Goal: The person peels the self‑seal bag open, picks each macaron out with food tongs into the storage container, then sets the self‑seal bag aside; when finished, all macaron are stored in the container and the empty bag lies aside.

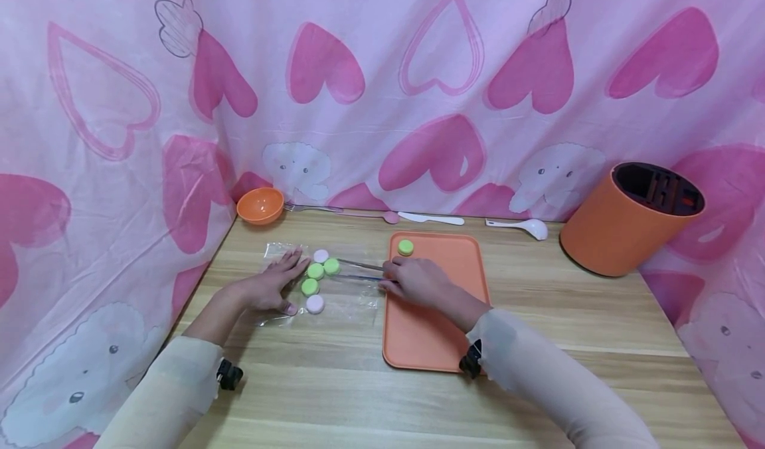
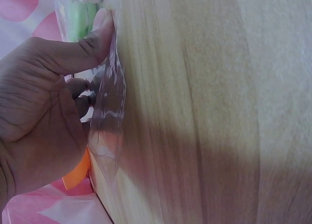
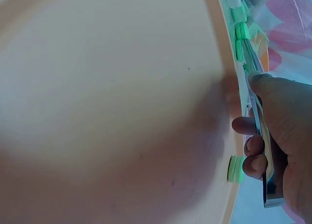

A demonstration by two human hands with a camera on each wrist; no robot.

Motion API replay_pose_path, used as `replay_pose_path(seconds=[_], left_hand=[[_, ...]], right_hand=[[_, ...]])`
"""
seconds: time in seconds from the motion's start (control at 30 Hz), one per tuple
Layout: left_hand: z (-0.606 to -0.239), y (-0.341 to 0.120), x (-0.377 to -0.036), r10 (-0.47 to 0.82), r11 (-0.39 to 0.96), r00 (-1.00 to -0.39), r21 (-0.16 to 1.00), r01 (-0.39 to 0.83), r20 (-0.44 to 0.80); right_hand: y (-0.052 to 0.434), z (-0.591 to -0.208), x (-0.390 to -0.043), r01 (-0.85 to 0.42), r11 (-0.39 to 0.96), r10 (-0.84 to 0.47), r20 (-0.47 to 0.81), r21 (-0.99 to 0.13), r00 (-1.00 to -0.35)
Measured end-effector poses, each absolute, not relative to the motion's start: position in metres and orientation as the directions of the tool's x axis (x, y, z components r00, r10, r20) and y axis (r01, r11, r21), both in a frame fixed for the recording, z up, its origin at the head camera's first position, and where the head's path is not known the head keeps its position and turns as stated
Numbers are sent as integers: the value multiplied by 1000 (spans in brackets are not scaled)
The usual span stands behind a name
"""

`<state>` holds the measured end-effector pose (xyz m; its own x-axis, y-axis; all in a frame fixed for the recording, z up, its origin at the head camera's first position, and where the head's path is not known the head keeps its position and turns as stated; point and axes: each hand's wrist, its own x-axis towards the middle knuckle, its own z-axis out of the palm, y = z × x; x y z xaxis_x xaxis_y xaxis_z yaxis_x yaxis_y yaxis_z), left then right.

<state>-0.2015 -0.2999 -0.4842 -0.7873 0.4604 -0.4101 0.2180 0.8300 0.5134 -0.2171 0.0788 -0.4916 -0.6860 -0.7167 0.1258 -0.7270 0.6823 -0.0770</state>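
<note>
Metal tongs: two thin shiny arms, held in the right hand. Long axis runs left-right across the surface; tips point left at a green disc and look to touch or straddle it, too small to be sure. Right fingers curl round the tong arms, thumb on top.

Left hand lies flat on a clear plastic bag, fingers spread, straight. Discs on the bag: green and pale pink, in a loose cluster just right of that hand.

Head view only: orange tray under the right hand, one more green disc at its far edge. Left wrist view only: thumb pressing the bag edge down. Right wrist view: tongs reach past the tray rim; blurred.
</note>
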Motion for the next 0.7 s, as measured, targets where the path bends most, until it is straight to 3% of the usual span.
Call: replay_pose_path(seconds=[0.7], left_hand=[[-484,-299,-202,451,839,-786,501,212,-423]], right_hand=[[78,-487,-215,-721,690,-711,127,-64,-692]])
